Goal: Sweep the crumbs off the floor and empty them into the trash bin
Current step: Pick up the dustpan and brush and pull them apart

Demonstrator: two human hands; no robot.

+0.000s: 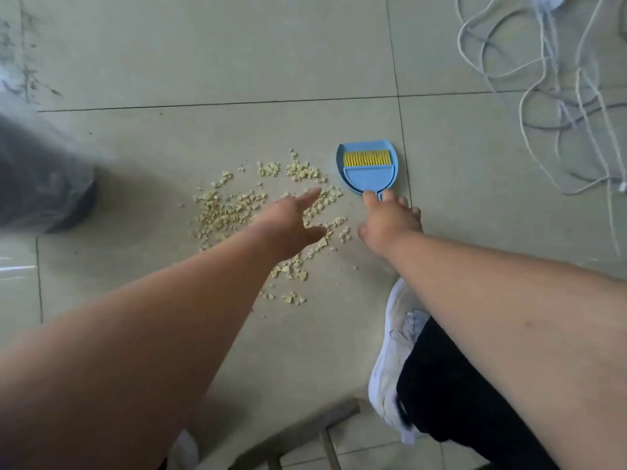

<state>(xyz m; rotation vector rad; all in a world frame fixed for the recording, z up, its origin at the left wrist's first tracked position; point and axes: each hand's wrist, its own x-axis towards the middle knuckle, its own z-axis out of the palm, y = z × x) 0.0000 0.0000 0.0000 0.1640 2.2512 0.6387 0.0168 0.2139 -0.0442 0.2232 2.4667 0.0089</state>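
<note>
Pale yellow crumbs (237, 208) lie scattered over the tiled floor in the middle of the view. A small blue dustpan (368, 178) lies to their right, with a yellow-bristled brush (366, 158) nested in it. My right hand (390, 222) reaches down onto the handle end of the dustpan, fingers touching it; the handle is mostly hidden under the hand. My left hand (295, 218) hovers over the crumbs with fingers stretched out and holds nothing. A dark trash bin (40, 184) lined with a clear bag stands at the left edge, blurred.
Tangled white and grey cables (559, 96) lie on the floor at the upper right. My white shoe (393, 354) and black trouser leg are at the lower right. Metal stool legs (305, 432) show at the bottom edge.
</note>
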